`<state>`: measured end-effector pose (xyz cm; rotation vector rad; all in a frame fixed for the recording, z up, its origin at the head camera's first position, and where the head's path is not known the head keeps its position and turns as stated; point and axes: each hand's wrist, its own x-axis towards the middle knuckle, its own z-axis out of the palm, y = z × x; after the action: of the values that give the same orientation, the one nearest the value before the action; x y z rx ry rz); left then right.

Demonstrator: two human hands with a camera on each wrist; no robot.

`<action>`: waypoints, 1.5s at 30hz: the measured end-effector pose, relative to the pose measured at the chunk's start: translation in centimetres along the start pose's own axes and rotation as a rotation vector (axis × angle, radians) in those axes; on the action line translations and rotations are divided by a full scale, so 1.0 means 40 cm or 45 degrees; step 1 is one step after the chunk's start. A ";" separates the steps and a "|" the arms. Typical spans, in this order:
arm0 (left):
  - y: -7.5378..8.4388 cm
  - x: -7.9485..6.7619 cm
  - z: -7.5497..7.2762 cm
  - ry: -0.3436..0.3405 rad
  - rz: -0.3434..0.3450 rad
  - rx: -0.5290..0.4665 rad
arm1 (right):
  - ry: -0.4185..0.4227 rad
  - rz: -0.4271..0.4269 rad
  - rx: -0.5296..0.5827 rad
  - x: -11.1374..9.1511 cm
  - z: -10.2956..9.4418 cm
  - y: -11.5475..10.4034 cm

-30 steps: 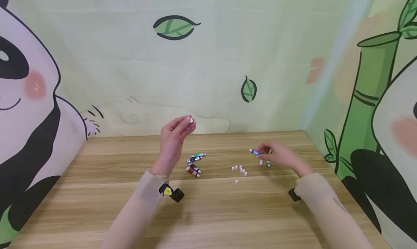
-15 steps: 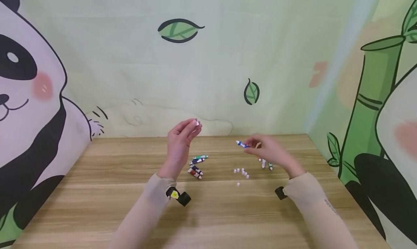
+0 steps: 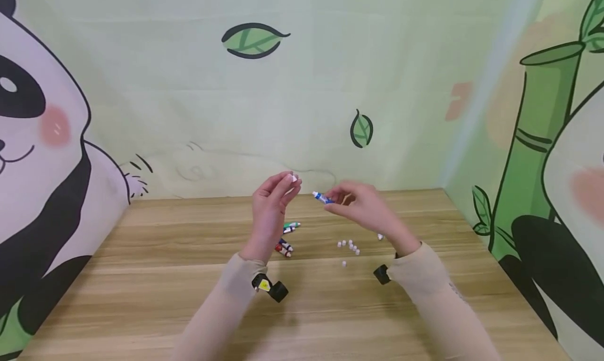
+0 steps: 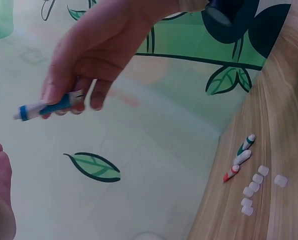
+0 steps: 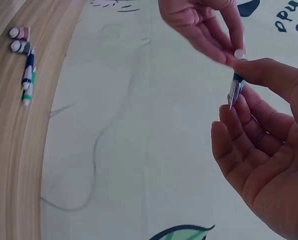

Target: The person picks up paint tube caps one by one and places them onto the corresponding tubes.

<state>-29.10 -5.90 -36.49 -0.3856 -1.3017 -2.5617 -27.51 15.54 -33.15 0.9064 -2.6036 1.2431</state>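
The person's left hand [image 3: 272, 209] is up off the table [image 3: 292, 324], thumb and fingertips pinched together on a small white piece [image 3: 294, 178]. Across from it, the right hand [image 3: 365, 206] is raised too, its thumb and fingers clamped on a blue-and-white tube [image 3: 322, 198]. The tube sticks out past those fingertips, its white tip aimed at the left hand, and in the head view I can see a little gap between tip and piece.

Low beside the left wrist, partly hidden behind it, lies a bunch of tubes [image 3: 289, 230]: a green one, two dark blue ones and a red one. Below the right hand, between the two wrists, sit seven loose white pieces [image 3: 352, 246], six in a crooked line and one apart, nearer the person. Under the right wrist, three more tubes [image 4: 242, 157], one green, one white and one red, show properly only in the left wrist view.

Beige sleeves [image 3: 429, 287] cover both arms, and beyond the hands hangs a pale green backdrop [image 3: 302, 104] with pandas, leaves and bamboo.
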 end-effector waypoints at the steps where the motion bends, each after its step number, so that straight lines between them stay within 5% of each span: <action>1: -0.002 -0.001 0.002 -0.004 0.003 0.003 | 0.010 -0.010 0.008 0.003 0.003 -0.007; 30: -0.035 -0.044 0.020 0.036 0.074 0.024 | 0.135 -0.016 0.052 0.035 0.055 -0.032; 45: -0.036 -0.071 0.002 0.008 0.145 0.223 | 0.239 -0.079 -0.018 0.007 0.081 -0.045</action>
<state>-26.89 -4.73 -38.48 -0.4049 -1.4443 -2.3327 -26.26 12.15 -33.99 0.8188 -2.4178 1.2281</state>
